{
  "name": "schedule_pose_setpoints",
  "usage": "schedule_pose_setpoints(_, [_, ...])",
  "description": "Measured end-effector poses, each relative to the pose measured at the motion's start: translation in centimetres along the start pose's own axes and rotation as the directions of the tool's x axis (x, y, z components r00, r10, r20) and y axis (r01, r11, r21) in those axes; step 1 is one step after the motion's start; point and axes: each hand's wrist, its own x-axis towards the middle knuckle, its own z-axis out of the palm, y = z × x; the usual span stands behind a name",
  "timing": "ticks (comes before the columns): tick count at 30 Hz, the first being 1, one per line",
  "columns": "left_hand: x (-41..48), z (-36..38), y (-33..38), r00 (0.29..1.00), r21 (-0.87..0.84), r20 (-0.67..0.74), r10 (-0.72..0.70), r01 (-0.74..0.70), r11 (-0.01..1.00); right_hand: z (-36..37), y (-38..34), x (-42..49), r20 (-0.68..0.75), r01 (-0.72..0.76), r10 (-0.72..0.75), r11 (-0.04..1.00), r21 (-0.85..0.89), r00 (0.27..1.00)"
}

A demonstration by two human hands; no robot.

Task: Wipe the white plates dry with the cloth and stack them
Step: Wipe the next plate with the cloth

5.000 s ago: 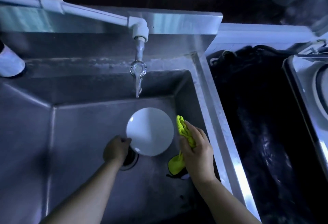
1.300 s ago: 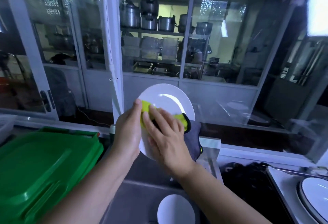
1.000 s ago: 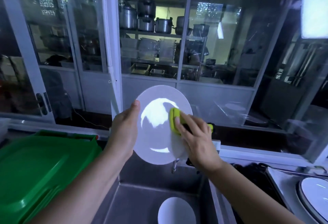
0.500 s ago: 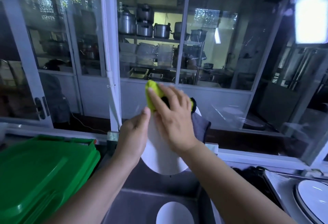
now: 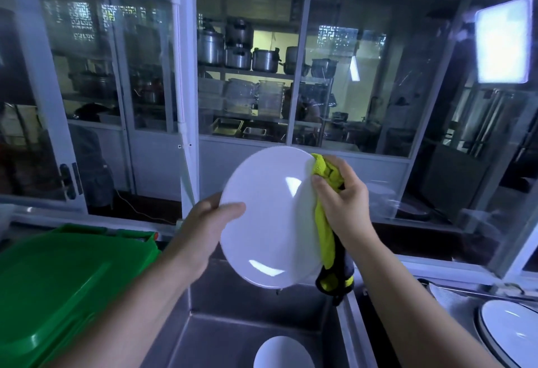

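Observation:
I hold a white plate point(image 5: 270, 216) upright in front of me, above the steel sink point(image 5: 233, 324). My left hand point(image 5: 206, 228) grips its left rim, thumb lying on the face. My right hand point(image 5: 340, 201) grips a yellow-green and black cloth point(image 5: 327, 239) against the plate's right edge; the cloth's tail hangs down below the hand. A second white plate point(image 5: 282, 353) lies in the sink basin at the bottom of the view. A plate with a dark rim point(image 5: 512, 335) sits on the counter at the lower right.
A green plastic bin lid point(image 5: 58, 286) fills the lower left beside the sink. Glass partitions point(image 5: 247, 76) with metal frames stand behind the sink, with pots and trays on shelves beyond. A dark gap lies between the sink and the right counter.
My right hand slid the cloth from the plate's top edge to its right edge, uncovering the plate's face. My left thumb now lies across the face. Five seconds ago the plate was in the sink.

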Motion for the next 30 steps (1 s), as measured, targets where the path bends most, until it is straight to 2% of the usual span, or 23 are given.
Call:
schedule_pose_setpoints(3, [1.4, -1.0, 1.9, 0.985, 0.047, 0.149, -0.092, 0.085, 0.995, -0.7, -0.7, -0.3, 0.068, 0.132, -0.125, 0.985, -0.109, 0.990])
schedule_pose_setpoints(6, [1.6, 0.0, 2.6, 0.983, 0.136, 0.159, -0.093, 0.071, 0.988, -0.7, -1.3, -0.9, 0.099, 0.310, -0.294, 0.881, -0.357, 0.951])
schedule_pose_setpoints(9, [1.0, 1.2, 2.3, 0.996, 0.260, 0.090, -0.029, 0.004, 0.966, 0.2, -2.4, -1.5, 0.172, 0.494, -0.492, 0.660, -0.565, 0.854])
schedule_pose_setpoints(11, [0.5, 2.0, 2.1, 0.996, 0.320, 0.086, 0.033, -0.059, 0.945, 1.5, -2.9, -1.9, 0.253, 0.616, -0.629, 0.462, -0.638, 0.735])
schedule_pose_setpoints(13, [0.0, 2.3, 1.9, 0.995, 0.346, 0.050, 0.082, -0.094, 0.933, 2.4, -3.2, -2.0, 0.303, 0.663, -0.684, 0.350, -0.661, 0.663])
schedule_pose_setpoints(15, [-0.4, 2.2, 1.8, 0.995, 0.345, 0.010, 0.099, -0.097, 0.933, 2.3, -3.0, -1.6, 0.290, 0.647, -0.673, 0.365, -0.670, 0.680])
schedule_pose_setpoints(19, [-0.7, 1.0, 2.2, 0.984, 0.248, -0.113, 0.139, -0.107, 0.963, 1.1, -1.1, -1.4, 0.073, 0.419, -0.518, 0.593, -0.688, 0.852])
schedule_pose_setpoints(22, [-0.6, 0.6, 2.2, 0.961, 0.219, -0.192, 0.199, -0.156, 0.963, 1.7, 0.8, -3.4, -0.036, 0.242, -0.393, 0.632, -0.736, 0.919])
schedule_pose_setpoints(24, [-0.7, 0.8, 1.9, 0.957, 0.189, -0.217, 0.193, -0.152, 0.970, 2.4, 1.5, -4.5, -0.077, 0.177, -0.332, 0.669, -0.722, 0.940])
schedule_pose_setpoints(27, [-0.4, 1.2, 1.3, 0.973, 0.089, -0.205, 0.104, -0.087, 0.992, 3.0, 1.1, -4.2, -0.067, 0.200, -0.317, 0.734, -0.649, 0.946])
schedule_pose_setpoints(30, [0.1, 1.6, 0.9, 0.971, 0.102, -0.225, 0.078, -0.056, 0.993, 3.7, -0.6, -3.5, 0.060, 0.329, -0.366, 0.740, -0.587, 0.929])
